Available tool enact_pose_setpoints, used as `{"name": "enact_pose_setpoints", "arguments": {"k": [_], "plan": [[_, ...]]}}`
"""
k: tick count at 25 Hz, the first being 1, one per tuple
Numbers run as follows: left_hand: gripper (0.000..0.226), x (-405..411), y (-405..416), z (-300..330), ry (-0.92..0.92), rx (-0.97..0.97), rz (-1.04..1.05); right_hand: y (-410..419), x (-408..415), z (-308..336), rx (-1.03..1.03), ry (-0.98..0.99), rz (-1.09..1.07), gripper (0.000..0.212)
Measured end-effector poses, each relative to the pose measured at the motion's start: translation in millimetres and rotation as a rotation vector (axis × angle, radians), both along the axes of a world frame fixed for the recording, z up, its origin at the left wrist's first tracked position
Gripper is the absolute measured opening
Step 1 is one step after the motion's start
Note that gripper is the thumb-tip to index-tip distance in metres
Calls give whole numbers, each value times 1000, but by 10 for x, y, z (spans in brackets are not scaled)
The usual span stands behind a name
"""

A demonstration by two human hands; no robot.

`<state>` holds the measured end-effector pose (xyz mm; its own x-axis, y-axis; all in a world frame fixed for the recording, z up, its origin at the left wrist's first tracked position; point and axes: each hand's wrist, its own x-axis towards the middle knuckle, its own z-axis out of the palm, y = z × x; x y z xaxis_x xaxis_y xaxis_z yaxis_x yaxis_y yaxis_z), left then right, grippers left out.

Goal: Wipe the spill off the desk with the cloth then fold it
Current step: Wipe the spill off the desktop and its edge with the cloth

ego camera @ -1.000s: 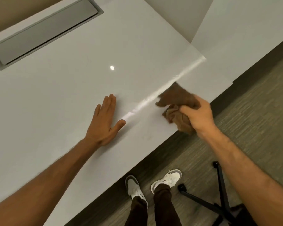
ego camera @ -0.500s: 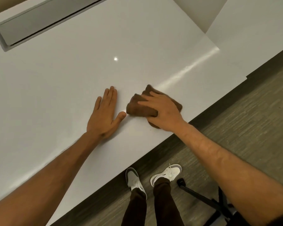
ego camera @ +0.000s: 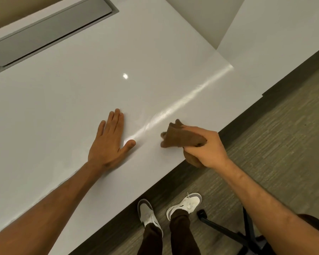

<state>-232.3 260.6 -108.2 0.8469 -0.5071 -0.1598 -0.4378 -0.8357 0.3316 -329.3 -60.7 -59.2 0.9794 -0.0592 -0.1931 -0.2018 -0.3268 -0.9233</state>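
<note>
- Brown cloth [ego camera: 180,138] is bunched in the right hand [ego camera: 206,146], whose fingers are closed around it near the desk's front edge; one end pokes out toward the left hand, another hangs below the fist.
- Left hand [ego camera: 109,142] lies flat and open on the white desk [ego camera: 81,100], palm down, fingers together, holding nothing.
- A shiny streak [ego camera: 180,102] runs diagonally across the desk between the two hands.
- A grey recessed flap [ego camera: 50,32] sits at the desk's far left.
</note>
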Motion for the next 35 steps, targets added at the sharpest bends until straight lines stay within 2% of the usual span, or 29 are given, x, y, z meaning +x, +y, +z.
{"name": "enact_pose_setpoints", "arguments": {"k": [1,3,5,8,10,12,15,17,20,24,35], "plan": [[93,5,8,-11,-5,-4,3,11,80,-17,-107,-62,-35,52],[92,7,11,-24,2,-7,1,120,117,-89,-375,-220,38,46],[93,1,8,-29,6,1,-2,241,-1,-207,-472,-354,93,42],[95,-3,-2,14,16,42,-62,306,-292,-274,-336,-364,183,35],[98,-7,-77,77,20,51,-134,285,-489,-289,-237,-246,191,42],[102,-17,-294,145,28,35,-242,266,-648,-291,-35,-134,75,48],[101,-10,-860,193,27,-33,-373,197,-693,-178,360,-34,-231,45],[101,52,-1259,228,48,-86,-409,95,-665,-138,471,-42,-404,39],[103,171,-1768,249,67,-113,-455,-116,-645,-92,556,-48,-544,35],[100,233,-2215,191,93,-77,-522,-410,-714,-65,579,-58,-629,36],[92,243,-2323,59,15,99,-523,-895,-802,-206,647,-56,-836,38]]}}
